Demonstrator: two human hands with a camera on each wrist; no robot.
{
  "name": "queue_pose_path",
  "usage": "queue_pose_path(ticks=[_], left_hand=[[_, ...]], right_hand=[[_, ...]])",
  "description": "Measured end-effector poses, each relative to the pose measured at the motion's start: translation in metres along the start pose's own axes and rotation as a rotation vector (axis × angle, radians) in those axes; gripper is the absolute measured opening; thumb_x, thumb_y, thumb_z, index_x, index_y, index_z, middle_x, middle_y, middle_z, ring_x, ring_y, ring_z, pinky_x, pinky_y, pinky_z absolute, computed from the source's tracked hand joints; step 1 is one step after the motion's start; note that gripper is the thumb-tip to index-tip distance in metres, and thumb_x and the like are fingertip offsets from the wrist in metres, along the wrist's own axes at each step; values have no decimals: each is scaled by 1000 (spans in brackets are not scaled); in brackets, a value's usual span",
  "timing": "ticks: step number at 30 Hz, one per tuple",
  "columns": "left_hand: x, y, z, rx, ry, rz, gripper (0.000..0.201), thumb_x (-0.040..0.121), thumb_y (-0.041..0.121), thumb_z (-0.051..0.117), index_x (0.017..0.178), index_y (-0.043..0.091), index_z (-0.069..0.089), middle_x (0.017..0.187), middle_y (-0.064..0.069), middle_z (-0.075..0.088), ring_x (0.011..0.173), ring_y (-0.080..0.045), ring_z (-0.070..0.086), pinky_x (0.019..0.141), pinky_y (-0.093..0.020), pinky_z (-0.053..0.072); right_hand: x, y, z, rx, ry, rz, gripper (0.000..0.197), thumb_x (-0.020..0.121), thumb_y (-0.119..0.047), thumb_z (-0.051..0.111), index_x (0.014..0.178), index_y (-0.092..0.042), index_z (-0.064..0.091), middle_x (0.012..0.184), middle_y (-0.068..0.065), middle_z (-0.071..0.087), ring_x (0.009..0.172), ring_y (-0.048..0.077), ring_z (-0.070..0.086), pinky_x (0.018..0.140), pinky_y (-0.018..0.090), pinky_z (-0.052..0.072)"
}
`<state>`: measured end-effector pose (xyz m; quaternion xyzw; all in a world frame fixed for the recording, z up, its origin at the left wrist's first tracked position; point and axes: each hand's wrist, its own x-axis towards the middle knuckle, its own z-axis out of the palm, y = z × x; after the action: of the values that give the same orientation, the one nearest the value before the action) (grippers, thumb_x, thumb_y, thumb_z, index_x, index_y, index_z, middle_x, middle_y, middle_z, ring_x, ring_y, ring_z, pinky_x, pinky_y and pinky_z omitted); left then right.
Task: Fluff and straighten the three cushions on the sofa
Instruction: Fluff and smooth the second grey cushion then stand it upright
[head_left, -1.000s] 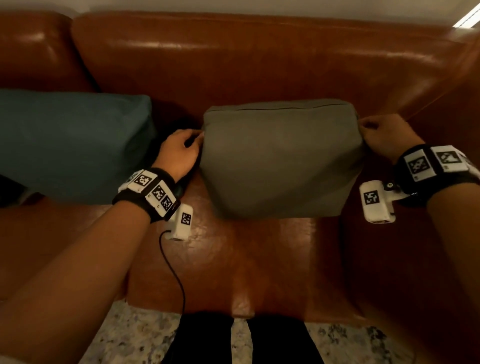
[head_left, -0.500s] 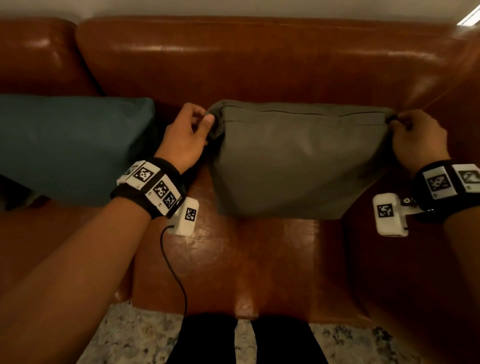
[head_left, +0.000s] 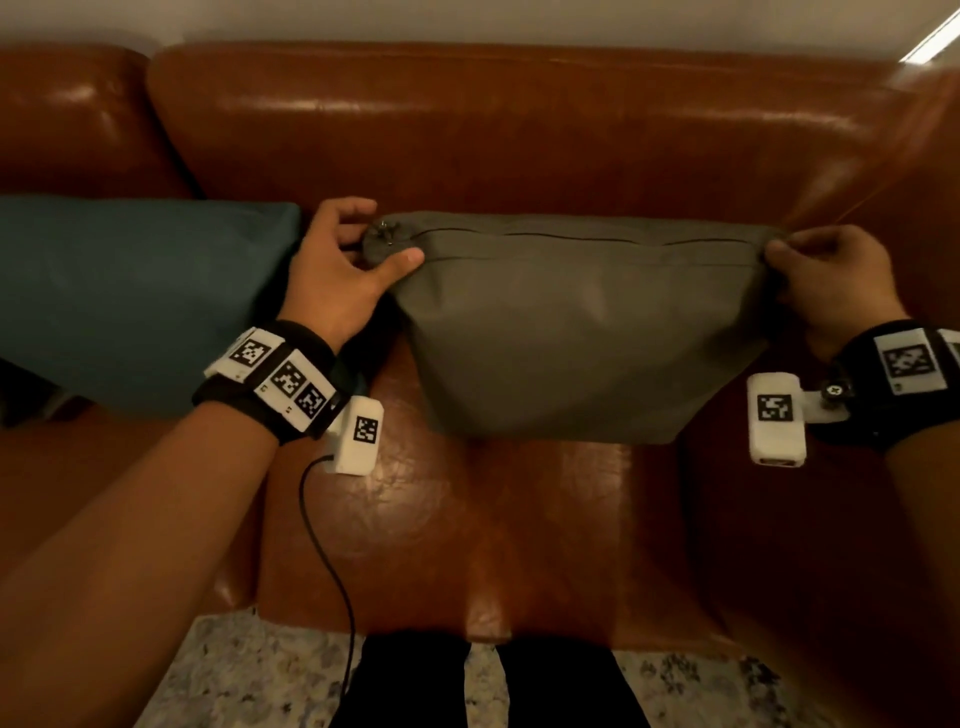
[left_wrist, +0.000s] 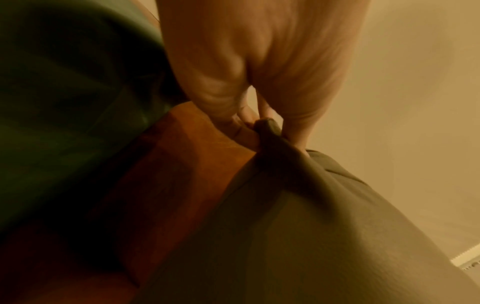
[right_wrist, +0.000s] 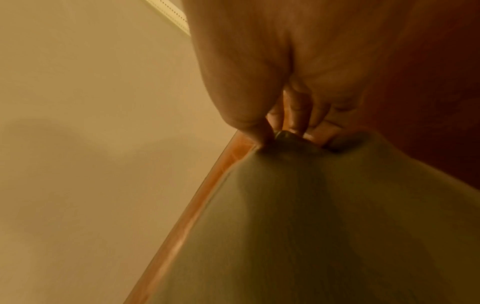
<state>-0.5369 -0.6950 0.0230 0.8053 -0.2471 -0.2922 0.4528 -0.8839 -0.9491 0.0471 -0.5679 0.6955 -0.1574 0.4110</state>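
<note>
An olive-grey cushion stands on the brown leather sofa, its zipped edge on top and stretched wide. My left hand pinches its upper left corner, next to the zip pull. My right hand pinches the upper right corner. The left wrist view shows my left hand with the cushion corner between thumb and fingers; the right wrist view shows my right hand on the cushion the same way. A teal cushion leans against the backrest to the left. A third cushion is out of view.
The sofa backrest rises behind the cushions and an armrest closes the right side. A patterned rug lies in front of the sofa, with my dark-clad legs at its edge. A black cable hangs from my left wrist.
Both hands slid from the grey cushion's sides up to its top corners and pulled apart. The cushion's top edge is now stretched wider and straighter.
</note>
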Motion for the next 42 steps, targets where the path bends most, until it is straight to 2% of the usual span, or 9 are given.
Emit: queue_pose_path(ticks=[6, 11, 15, 18, 22, 28, 34, 38, 42], left_hand=[[0, -4, 6, 8, 85, 141, 28, 92, 42, 71, 119, 36, 64, 122, 7, 72, 119, -2, 66, 109, -36, 51], [-5, 3, 8, 251, 183, 239, 37, 103, 43, 54, 131, 21, 64, 131, 3, 65, 125, -14, 61, 112, -35, 46], [-23, 28, 39, 640, 19, 231, 70, 97, 71, 45, 154, 30, 39, 170, 1, 18, 155, -34, 12, 126, -52, 7], [-31, 40, 67, 920, -98, 473, 97, 85, 91, 35, 161, 30, 27, 174, -4, -2, 159, -32, -10, 122, -57, -18], [-28, 48, 101, 1018, -267, 642, 107, 81, 98, 28, 164, 32, 18, 174, -2, 9, 161, -24, 1, 127, -54, -7], [-24, 40, 109, 1020, -258, 666, 101, 83, 95, 32, 163, 33, 23, 170, 1, 25, 158, -23, 18, 128, -51, 7], [-21, 42, 99, 988, -286, 637, 100, 82, 95, 35, 162, 37, 22, 169, 2, 27, 157, -24, 21, 129, -49, 7], [-20, 42, 91, 993, -296, 593, 99, 80, 96, 34, 162, 42, 18, 169, 3, 26, 156, -25, 21, 129, -48, 8], [-24, 44, 92, 1018, -313, 567, 99, 81, 96, 33, 162, 43, 13, 170, 3, 22, 157, -24, 18, 129, -47, 4]], right_hand=[[1, -9, -16, -159, 89, -161, 39, 91, -28, 75, 120, -24, 50, 107, -1, 65, 94, 22, 66, 82, 40, 58], [-5, -13, -15, -146, 130, -193, 50, 85, -31, 83, 122, -19, 53, 106, 0, 66, 96, 18, 65, 83, 34, 54], [-12, -12, -4, -93, 100, -184, 46, 79, -42, 87, 112, -25, 59, 108, -3, 66, 97, 15, 64, 72, 27, 52], [-19, -8, 10, 75, -17, -161, 31, 79, -42, 82, 98, -35, 58, 106, -3, 69, 96, 16, 67, 81, 37, 58], [-19, 0, 15, 260, -155, -134, 21, 97, -5, 63, 112, -16, 54, 97, -2, 63, 84, 16, 59, 71, 32, 50], [-12, 12, 8, 73, -122, -181, 34, 88, -17, 81, 109, -27, 56, 103, -4, 66, 101, 19, 68, 88, 40, 60], [-14, -4, 0, -62, 7, -307, 41, 86, -16, 83, 115, -24, 55, 93, -12, 59, 83, 3, 60, 67, 12, 44], [-12, -11, -9, 34, 75, -285, 51, 78, -24, 89, 116, -26, 56, 102, -5, 66, 85, 9, 60, 75, 26, 55], [-6, -10, -9, -12, -148, -53, 51, 91, -47, 75, 129, -16, 62, 121, 1, 67, 116, 23, 62, 102, 45, 52]])
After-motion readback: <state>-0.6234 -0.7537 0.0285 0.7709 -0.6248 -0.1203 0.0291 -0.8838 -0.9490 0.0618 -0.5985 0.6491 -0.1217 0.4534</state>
